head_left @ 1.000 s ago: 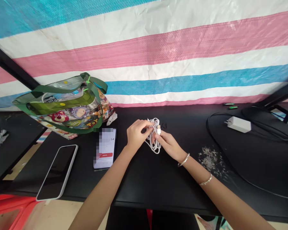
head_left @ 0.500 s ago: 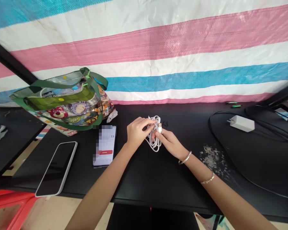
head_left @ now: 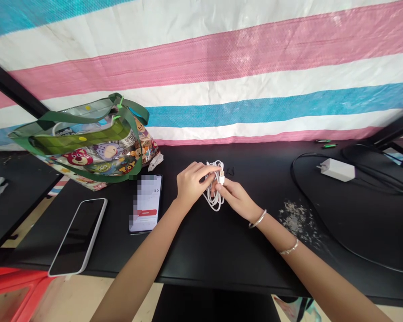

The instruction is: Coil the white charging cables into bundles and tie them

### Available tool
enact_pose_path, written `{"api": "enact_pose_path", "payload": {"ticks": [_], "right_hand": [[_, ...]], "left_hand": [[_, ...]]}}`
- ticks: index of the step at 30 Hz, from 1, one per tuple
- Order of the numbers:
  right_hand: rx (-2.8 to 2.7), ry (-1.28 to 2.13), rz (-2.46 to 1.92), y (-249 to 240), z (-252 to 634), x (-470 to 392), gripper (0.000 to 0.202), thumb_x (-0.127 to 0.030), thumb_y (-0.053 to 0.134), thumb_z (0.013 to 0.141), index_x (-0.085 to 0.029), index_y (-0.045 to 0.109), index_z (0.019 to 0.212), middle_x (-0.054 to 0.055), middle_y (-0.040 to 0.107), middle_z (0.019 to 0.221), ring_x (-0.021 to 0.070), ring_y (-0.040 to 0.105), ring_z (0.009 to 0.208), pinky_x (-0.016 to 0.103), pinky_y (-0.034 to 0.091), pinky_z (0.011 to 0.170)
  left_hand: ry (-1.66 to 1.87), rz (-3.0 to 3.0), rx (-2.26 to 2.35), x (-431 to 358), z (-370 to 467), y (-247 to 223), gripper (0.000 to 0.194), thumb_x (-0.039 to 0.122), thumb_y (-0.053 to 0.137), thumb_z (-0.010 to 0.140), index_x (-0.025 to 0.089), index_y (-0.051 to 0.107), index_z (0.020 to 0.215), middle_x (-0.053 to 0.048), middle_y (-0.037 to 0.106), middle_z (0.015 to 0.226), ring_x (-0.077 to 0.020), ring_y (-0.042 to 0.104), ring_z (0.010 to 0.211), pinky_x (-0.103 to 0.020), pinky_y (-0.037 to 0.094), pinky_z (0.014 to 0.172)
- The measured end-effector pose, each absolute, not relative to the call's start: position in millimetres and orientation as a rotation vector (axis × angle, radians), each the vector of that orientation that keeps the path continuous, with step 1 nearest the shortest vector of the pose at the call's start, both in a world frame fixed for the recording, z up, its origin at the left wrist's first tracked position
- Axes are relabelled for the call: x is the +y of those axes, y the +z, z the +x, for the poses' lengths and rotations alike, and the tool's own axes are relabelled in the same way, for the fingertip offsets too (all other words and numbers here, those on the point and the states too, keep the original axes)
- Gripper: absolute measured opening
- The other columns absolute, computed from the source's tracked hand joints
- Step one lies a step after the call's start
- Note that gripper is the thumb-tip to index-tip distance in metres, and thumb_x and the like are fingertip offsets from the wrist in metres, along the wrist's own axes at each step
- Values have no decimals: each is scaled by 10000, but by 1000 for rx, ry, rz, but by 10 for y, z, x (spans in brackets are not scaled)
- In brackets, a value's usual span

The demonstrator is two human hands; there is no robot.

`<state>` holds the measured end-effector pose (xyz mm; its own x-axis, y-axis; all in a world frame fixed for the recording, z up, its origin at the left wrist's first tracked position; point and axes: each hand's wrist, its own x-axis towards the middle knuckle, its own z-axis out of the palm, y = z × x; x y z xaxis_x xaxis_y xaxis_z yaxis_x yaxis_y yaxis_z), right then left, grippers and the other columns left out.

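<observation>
A white USB charging cable (head_left: 216, 203), gathered in loose loops, is held between both hands over the black table. My left hand (head_left: 192, 184) closes on the loops from the left, thumb and fingers pinching them near the top. From the right, my right hand (head_left: 234, 195) grips the bundle, its thumb just below the USB plug, which points upward. Parts of the right fingers are hidden behind the cable. A lit phone (head_left: 147, 210) lies left of my left hand.
A clear patterned bag with green straps (head_left: 97, 147) stands at the back left. Near the front left edge lies a white-cased phone (head_left: 79, 237). On the right are a white charger (head_left: 338, 170), a black cord (head_left: 325, 232) and pale crumbs (head_left: 297, 219).
Both hands keep their hold on the cable, with hardly any movement. The whole view has shifted very slightly.
</observation>
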<state>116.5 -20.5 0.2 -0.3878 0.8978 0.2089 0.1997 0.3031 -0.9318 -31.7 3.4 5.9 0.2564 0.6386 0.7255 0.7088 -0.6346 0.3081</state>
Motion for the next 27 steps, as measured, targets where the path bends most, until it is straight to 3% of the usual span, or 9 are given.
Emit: {"api": "enact_pose_path", "payload": {"ticks": [10,18,22,27], "right_hand": [[-1847,1084,-983,-7,1171,-200,588,-710,339,841,-187,546,670,19,551,623,140,503,573,283,437,598],[-1813,1045,-1020,-2,1176,-193,574,-696,355,846,-187,559,674,26,583,627,144,529,575,282,450,603],[-1758,1068,-1028,-3,1164,-185,589,-714,363,829,-184,561,668,33,605,628,145,539,572,282,454,601],[-1785,1049,-1061,-10,1164,-178,612,-727,348,824,-182,570,654,26,579,603,136,503,544,279,429,567]], "left_hand": [[-1384,-2363,-1217,38,-310,61,215,105,581,843,246,729,775,55,654,596,-83,564,590,-186,372,538],[-1345,-2451,-1258,45,-322,47,222,147,531,891,253,726,900,46,690,650,-86,593,629,-170,413,585],[-1324,-2500,-1488,30,-313,63,198,179,547,883,256,693,992,39,730,774,-92,629,676,-173,448,635],[-1224,-2562,-1769,20,-294,81,154,180,575,854,259,691,915,40,733,805,-109,656,722,-184,454,636]]}}
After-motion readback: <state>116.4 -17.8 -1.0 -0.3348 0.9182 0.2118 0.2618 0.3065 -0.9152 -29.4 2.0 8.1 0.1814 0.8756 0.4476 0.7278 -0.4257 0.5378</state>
